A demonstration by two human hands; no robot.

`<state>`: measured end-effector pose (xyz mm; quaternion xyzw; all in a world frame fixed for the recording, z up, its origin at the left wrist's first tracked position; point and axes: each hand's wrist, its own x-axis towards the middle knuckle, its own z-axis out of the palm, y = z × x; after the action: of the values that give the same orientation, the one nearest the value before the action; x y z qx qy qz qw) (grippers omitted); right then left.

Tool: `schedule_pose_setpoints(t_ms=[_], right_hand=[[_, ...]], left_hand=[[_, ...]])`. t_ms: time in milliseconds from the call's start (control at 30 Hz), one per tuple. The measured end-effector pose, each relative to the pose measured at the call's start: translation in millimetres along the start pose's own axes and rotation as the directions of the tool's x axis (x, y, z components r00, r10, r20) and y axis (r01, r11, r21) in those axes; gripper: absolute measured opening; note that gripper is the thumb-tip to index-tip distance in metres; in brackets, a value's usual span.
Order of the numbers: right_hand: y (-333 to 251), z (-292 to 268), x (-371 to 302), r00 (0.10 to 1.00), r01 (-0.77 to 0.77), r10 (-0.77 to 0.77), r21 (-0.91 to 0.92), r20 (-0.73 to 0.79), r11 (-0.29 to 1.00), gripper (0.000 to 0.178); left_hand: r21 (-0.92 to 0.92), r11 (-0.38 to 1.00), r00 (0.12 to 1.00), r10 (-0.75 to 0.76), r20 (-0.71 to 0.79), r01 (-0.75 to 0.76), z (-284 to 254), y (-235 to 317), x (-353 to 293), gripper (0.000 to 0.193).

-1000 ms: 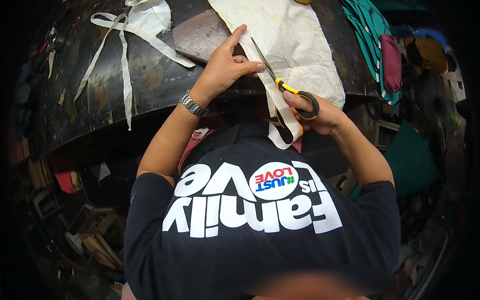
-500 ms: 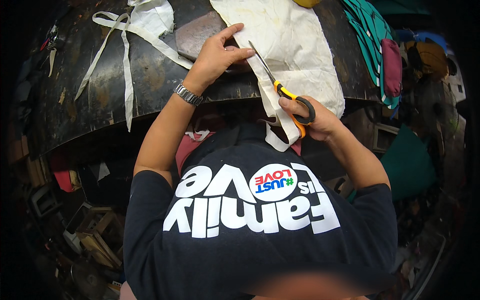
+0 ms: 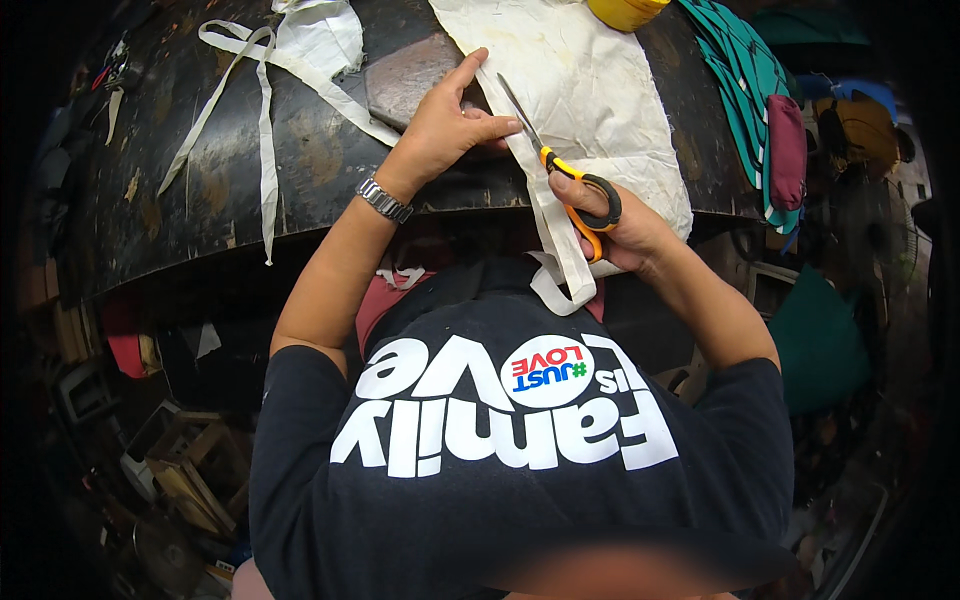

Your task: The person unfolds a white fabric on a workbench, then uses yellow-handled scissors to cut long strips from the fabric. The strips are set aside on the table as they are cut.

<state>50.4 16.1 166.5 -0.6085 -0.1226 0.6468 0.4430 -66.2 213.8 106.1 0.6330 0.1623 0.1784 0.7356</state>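
A sheet of cream cloth lies over the table edge. My left hand is at its left border, index finger stretched along the edge and thumb on top, pinching the cloth with the other fingers partly hidden beneath. Yellow-and-black scissors are gripped by my right hand, thumb and fingers through the handles. Their blades lie at the cloth's left side, just right of my left thumb, pointing away from me. A narrow cut strip runs down from there and hangs in a loop over my lap.
The dark worn table curves across the far side. On it lie a flat brownish slab, a white cloth piece with long straps and a yellow round object. Folded green fabric and a maroon roll rest at the right.
My right hand and the scissors have moved up and slightly left along the cloth's edge. The handles now sit higher, closer to my left hand, which keeps its place on the edge.
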Motion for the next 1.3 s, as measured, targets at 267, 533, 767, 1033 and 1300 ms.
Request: schedule_pose_setpoints(t_ms=[267,533,767,1033,1300], right_hand=[[-13.1,-3.8,5.9,1.0,-0.009,0.012,-0.076,0.027,0.997,0.047],[-38.4,-2.0,33.3,0.997,-0.043,0.05,-0.106,0.065,0.993,0.054],[-35.5,3.0,32.3,0.997,0.009,-0.005,-0.057,0.076,0.998,0.048],[-46.1,4.4,34.7,0.998,-0.012,0.016,-0.072,0.066,0.997,0.044],[-73.4,2.6,58.0,0.985,-0.085,0.104,-0.14,0.136,0.987,0.054]], left_hand=[[-0.027,0.998,0.996,0.054,-0.077,-0.056,-18.2,0.7,28.6,0.078],[0.009,1.0,0.999,-0.003,-0.034,0.003,-24.7,5.3,28.3,0.086],[0.117,0.992,0.999,-0.05,-0.018,0.052,-29.1,6.8,25.9,0.09],[-0.104,0.995,0.987,-0.01,-0.159,-0.007,-42.9,10.6,53.0,0.057],[-0.014,1.0,0.997,-0.007,-0.072,0.006,-52.1,10.7,53.9,0.074]])
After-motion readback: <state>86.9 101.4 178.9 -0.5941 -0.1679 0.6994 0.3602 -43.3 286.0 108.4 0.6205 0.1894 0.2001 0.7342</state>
